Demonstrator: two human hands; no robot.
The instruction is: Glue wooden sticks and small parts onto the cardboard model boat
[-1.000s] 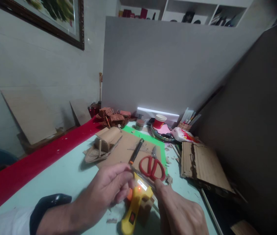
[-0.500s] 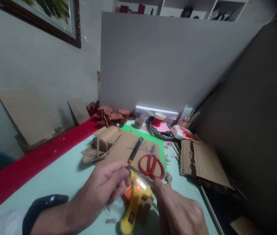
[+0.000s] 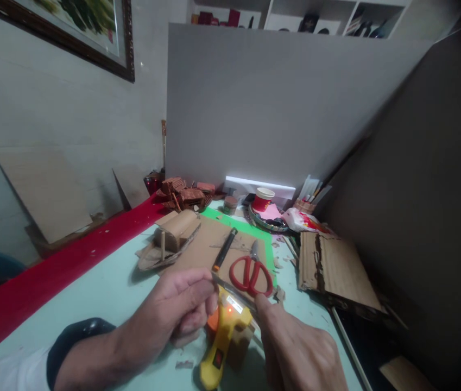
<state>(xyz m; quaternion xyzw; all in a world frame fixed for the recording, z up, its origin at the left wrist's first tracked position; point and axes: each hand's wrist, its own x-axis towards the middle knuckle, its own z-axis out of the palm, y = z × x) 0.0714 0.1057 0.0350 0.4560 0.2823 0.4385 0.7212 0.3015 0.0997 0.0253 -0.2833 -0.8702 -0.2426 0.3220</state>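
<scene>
A thin grey-brown strip (image 3: 234, 290) stretches between my two hands. Its near-left end is pinched in the curled fingers of my left hand (image 3: 185, 304). At the other end my right hand (image 3: 299, 342) grips it, forefinger along the strip; the rest of those fingers are hidden. Just beneath lies a yellow hot glue gun (image 3: 226, 331) with a lit orange-red light and a red switch, beside a small brown block (image 3: 240, 345). Beyond the hands, red-handled scissors (image 3: 250, 276) and a black utility knife (image 3: 225, 250) rest on a cardboard sheet (image 3: 209, 231).
A cardboard boat model (image 3: 169, 241) stands at the left, a reddish-brown model (image 3: 187, 194) behind it. Further back are a red paper cup (image 3: 263, 200) on a tray and a brush holder (image 3: 305, 205). Stacked cardboard (image 3: 340, 266) sits at the right. A grey panel (image 3: 287, 108) closes the back.
The strip has tilted slightly, so more of its length shows between the hands. Both hands keep their grip, and the things on the table stay put.
</scene>
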